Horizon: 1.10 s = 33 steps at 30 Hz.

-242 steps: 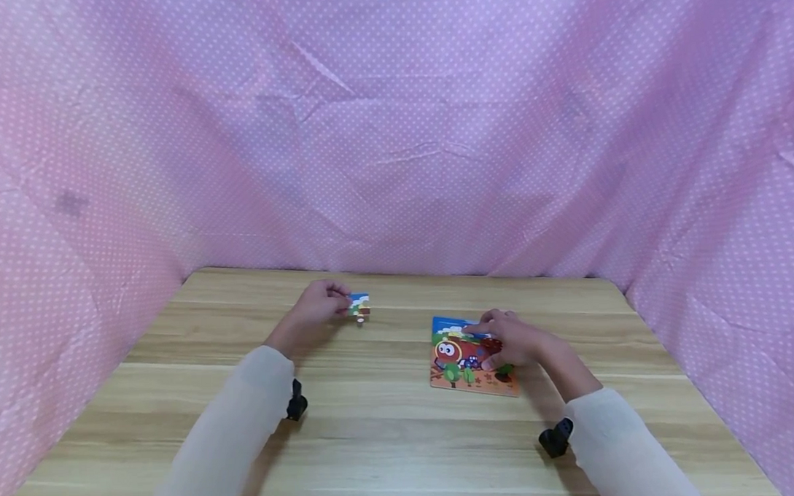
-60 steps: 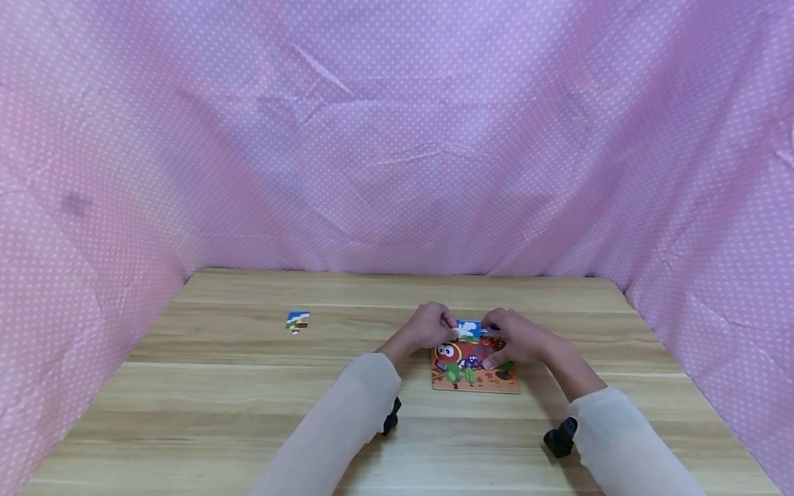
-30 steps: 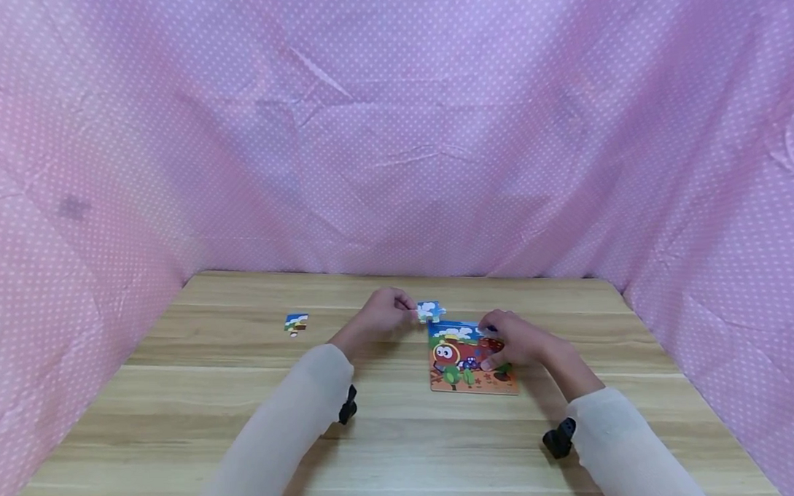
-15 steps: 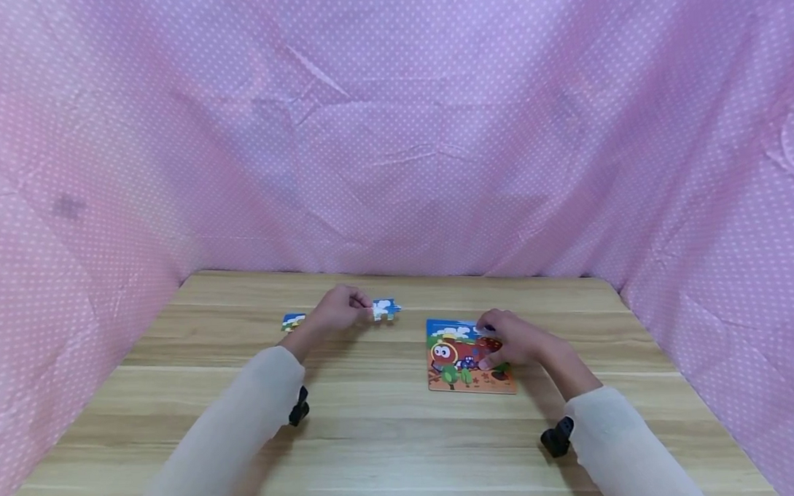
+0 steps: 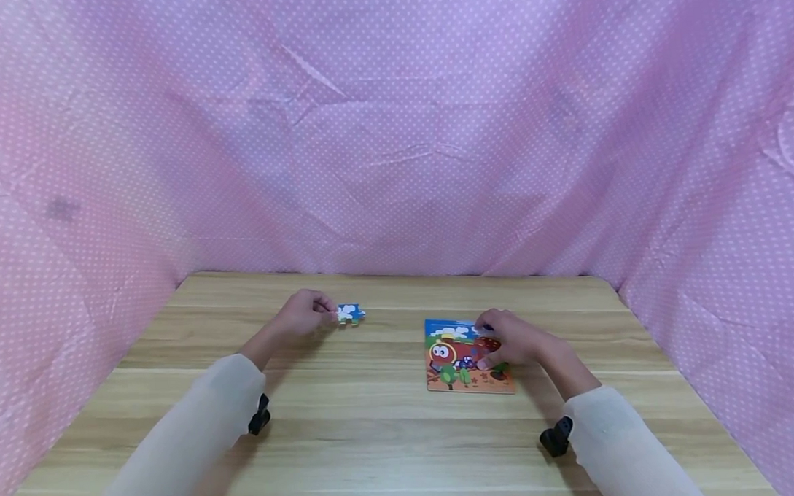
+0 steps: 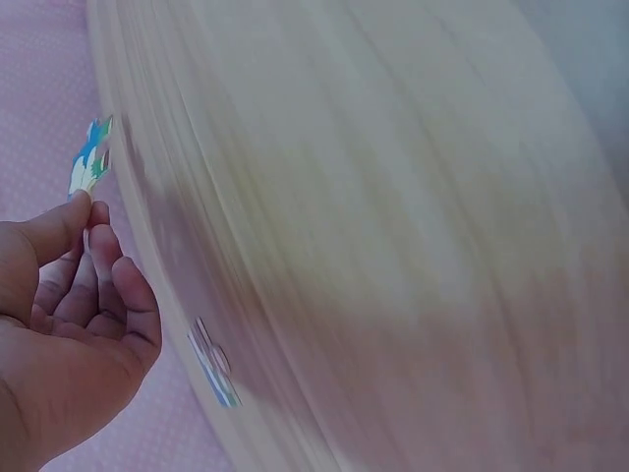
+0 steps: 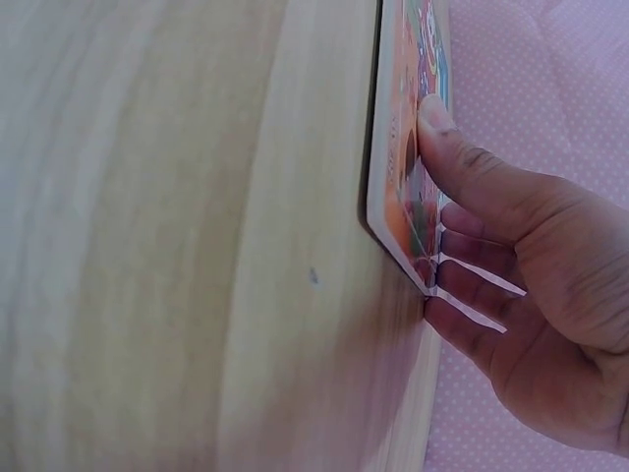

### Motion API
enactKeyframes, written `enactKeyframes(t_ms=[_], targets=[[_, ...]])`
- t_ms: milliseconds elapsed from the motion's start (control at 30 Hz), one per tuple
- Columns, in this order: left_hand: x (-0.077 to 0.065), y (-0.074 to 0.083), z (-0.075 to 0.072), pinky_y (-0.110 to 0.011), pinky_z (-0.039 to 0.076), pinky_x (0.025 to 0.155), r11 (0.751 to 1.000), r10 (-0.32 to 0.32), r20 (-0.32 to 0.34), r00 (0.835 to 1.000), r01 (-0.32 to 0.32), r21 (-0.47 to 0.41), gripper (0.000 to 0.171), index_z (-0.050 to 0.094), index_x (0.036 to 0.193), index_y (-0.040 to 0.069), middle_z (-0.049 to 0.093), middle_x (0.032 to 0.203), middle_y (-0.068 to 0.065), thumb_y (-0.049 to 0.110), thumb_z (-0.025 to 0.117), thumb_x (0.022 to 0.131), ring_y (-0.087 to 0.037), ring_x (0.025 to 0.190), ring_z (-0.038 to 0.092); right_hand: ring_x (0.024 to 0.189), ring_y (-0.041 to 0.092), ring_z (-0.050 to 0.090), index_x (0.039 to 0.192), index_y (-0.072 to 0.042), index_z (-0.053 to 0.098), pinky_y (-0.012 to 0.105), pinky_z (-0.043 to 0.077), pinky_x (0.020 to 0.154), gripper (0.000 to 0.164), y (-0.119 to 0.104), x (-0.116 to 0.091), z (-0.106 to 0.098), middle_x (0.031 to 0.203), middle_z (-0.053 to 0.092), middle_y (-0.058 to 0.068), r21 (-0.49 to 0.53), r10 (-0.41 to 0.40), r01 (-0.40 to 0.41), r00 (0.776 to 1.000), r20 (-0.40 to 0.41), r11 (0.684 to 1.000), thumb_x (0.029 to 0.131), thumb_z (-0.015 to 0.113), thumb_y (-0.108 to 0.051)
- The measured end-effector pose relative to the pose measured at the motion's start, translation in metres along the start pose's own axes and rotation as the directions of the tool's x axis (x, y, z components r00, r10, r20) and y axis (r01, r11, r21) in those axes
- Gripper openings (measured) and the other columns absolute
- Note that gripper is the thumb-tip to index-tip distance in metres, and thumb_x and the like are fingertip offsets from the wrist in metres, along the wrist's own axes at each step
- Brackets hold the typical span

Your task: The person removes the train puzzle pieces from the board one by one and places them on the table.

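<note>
My left hand (image 5: 304, 314) pinches a jigsaw piece (image 5: 350, 312) between thumb and fingertips, above the far left of the table. Blue sky and white clouds show on this piece (image 6: 92, 157), which is raised off the table in the left wrist view. Beneath that hand lies a second jigsaw piece (image 6: 214, 364), hidden by the hand in the head view. Right of centre, the jigsaw puzzle board (image 5: 461, 379) lies flat, with a red big-eyed cartoon figure on it. My right hand (image 5: 515, 339) rests on its right side, thumb on the picture, covering the upper right part.
A light wood-grain table (image 5: 377, 438) carries everything. Pink dotted cloth (image 5: 394, 168) hangs behind it and along both sides. A black wrist camera (image 5: 259, 415) sits at the left sleeve, and another black camera (image 5: 557, 437) at the right.
My left hand has carried the cloud piece from the puzzle board leftward, over the loose piece. Earlier, that loose piece was set down at the far left. My right hand stays on the board.
</note>
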<state>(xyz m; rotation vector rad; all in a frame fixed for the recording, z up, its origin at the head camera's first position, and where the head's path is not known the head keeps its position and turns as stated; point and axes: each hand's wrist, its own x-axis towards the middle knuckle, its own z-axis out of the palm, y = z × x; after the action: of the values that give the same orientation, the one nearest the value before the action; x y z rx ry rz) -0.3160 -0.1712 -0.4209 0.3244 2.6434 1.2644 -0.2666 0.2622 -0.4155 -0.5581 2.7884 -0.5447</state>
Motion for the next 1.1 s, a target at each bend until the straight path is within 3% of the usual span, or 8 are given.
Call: enactKeyframes(t_ms=[300, 700, 900, 1100], targets=[[-0.007, -0.008, -0.011, -0.026, 0.051, 0.065, 1.000, -0.030, 0.015, 0.999, 0.030, 0.009, 0.007, 0.068, 0.104, 0.000, 0.064, 0.095, -0.011, 0.003, 0.065, 0.098, -0.021, 0.083, 0.058, 0.125, 0.030, 0.050, 0.137, -0.006, 0.055, 0.055, 0.041, 0.110, 0.070, -0.001, 0.000, 0.000, 0.140, 0.054, 0.013, -0.001, 0.001, -0.001, 1.000, 0.004, 1.000, 0.084, 0.086, -0.038], [-0.009, -0.023, -0.020, -0.029, 0.050, 0.072, 0.989, -0.025, -0.022, 0.999, 0.028, 0.148, 0.012, 0.071, 0.107, 0.001, 0.065, 0.095, -0.010, 0.008, 0.064, 0.100, -0.021, 0.086, 0.058, 0.126, 0.031, 0.050, 0.137, -0.005, 0.055, 0.056, 0.041, 0.110, 0.071, -0.001, 0.000, 0.000, 0.140, 0.054, 0.014, -0.002, -0.004, 0.004, 1.000, 0.008, 1.000, 0.084, 0.086, -0.039], [-0.010, -0.023, -0.022, -0.030, 0.049, 0.073, 0.985, -0.013, -0.015, 1.000, 0.015, 0.171, 0.012, 0.073, 0.105, 0.002, 0.066, 0.094, -0.008, 0.008, 0.064, 0.100, -0.020, 0.085, 0.057, 0.128, 0.031, 0.049, 0.137, -0.006, 0.056, 0.054, 0.040, 0.111, 0.070, -0.001, 0.000, 0.001, 0.141, 0.054, 0.013, 0.007, 0.009, -0.009, 1.000, 0.007, 1.000, 0.083, 0.086, -0.037], [-0.010, -0.020, -0.024, -0.029, 0.049, 0.063, 0.990, -0.014, -0.005, 1.000, 0.015, 0.143, 0.011, 0.070, 0.106, 0.000, 0.064, 0.092, -0.009, 0.008, 0.062, 0.101, -0.018, 0.076, 0.056, 0.132, 0.032, 0.048, 0.137, -0.006, 0.056, 0.054, 0.039, 0.112, 0.069, 0.001, -0.001, 0.002, 0.142, 0.054, 0.013, 0.012, 0.006, -0.006, 1.000, -0.010, 1.000, 0.083, 0.087, -0.035]])
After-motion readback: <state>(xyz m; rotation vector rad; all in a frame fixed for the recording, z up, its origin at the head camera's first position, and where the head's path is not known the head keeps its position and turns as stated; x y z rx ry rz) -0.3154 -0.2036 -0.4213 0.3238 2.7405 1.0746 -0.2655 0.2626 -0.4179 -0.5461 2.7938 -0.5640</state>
